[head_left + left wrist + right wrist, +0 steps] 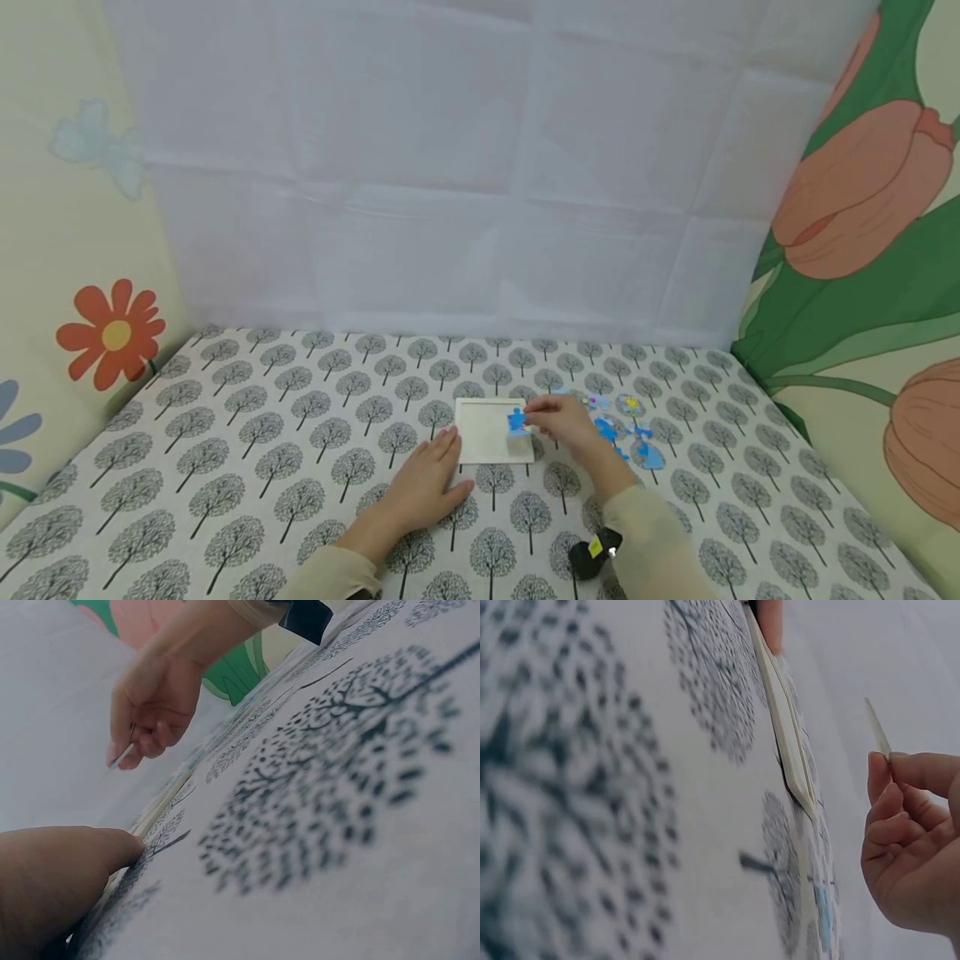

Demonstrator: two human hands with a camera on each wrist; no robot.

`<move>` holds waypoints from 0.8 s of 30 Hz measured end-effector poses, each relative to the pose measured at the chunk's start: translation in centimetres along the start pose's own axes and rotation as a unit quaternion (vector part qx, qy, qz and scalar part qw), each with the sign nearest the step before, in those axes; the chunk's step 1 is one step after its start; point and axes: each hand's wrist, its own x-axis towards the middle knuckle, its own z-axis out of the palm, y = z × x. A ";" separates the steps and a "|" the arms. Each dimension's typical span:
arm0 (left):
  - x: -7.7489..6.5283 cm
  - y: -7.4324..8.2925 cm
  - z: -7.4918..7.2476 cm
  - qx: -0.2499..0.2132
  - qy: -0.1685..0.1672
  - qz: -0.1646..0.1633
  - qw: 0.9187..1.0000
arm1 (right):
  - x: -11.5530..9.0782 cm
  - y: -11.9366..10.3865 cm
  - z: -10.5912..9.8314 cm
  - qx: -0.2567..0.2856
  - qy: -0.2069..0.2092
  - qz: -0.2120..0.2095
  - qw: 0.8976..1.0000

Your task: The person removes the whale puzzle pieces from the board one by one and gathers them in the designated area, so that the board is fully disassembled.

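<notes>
A white puzzle frame [487, 454] lies flat on the tree-patterned cloth, seen nearly edge-on in the right wrist view. My left hand [425, 482] rests at its left side, fingers straight, fingertips at the rim. Above the frame's right part, my right hand [566, 425] pinches a blue puzzle piece [516, 421] between thumb and fingers. In the right wrist view that puzzle piece [877, 727] shows as a thin edge, raised clear of the frame. Several loose puzzle pieces [651, 455], mostly blue, some with flowers, lie to the right of the frame, partly behind the right hand.
The patterned tablecloth [300, 500] spreads around the hands. A white sheet [420, 167] hangs behind the table. Flower-printed walls stand at left and right. A black strap device with a yellow label [595, 550] sits at the right wrist.
</notes>
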 end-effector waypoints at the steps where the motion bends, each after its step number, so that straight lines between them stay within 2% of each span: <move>1: 0.0 0.0 0.0 -0.002 0.001 0.001 1.000 | 0.0 0.1 -0.4 0.002 0.003 0.000 1.000; 13: 0.1 -0.3 0.2 0.004 0.000 0.007 1.000 | -0.7 0.6 -4.3 -0.023 0.046 0.001 0.999; 21: 0.0 -0.2 0.0 0.000 0.000 0.001 1.000 | -1.1 1.5 -5.7 -0.007 0.060 0.030 0.998; 24: 0.0 -0.2 0.0 0.000 -0.003 0.000 1.000 | -1.4 2.0 -5.9 -0.008 0.053 0.030 0.998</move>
